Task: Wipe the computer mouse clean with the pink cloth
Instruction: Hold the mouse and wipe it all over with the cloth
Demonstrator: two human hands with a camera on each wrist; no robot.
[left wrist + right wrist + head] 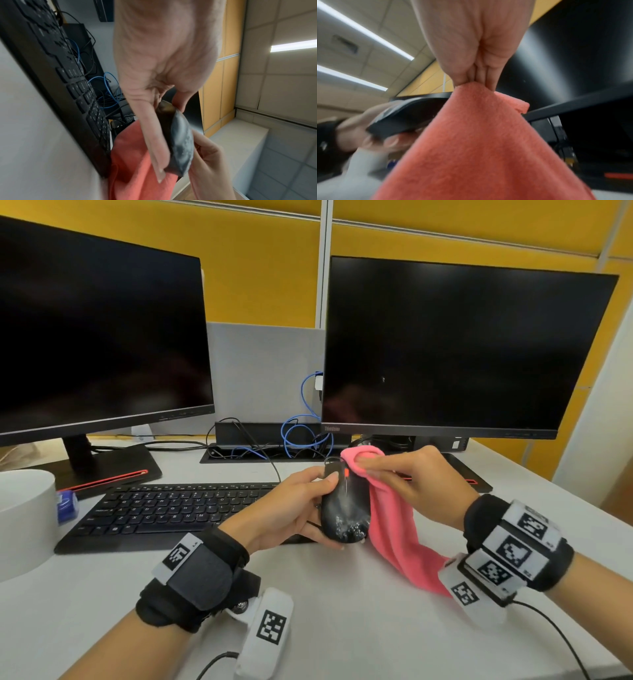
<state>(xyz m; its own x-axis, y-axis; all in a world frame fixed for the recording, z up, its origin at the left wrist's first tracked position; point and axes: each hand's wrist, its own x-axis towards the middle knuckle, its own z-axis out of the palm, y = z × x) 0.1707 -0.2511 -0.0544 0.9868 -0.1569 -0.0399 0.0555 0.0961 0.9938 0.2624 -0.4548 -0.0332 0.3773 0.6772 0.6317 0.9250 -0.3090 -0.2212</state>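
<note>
My left hand [301,508] grips a black computer mouse [346,508] lifted above the desk, thumb on its top left side and fingers beneath. White smudges mark the mouse's near end. My right hand [404,474] holds the pink cloth [390,522] bunched over its fingertips and presses it on the mouse's front right, by the scroll wheel. The rest of the cloth hangs down to the desk. The left wrist view has the mouse [180,143] between my fingers with the cloth [135,162] behind. In the right wrist view the cloth [471,142] fills the frame, the mouse [406,119] to its left.
A black keyboard [171,511] lies left of the mouse. Two dark monitors [459,350] stand at the back, with blue and black cables [298,433] between them. A white round container [24,518] and a small blue object [66,505] sit at the far left on the white desk [359,628].
</note>
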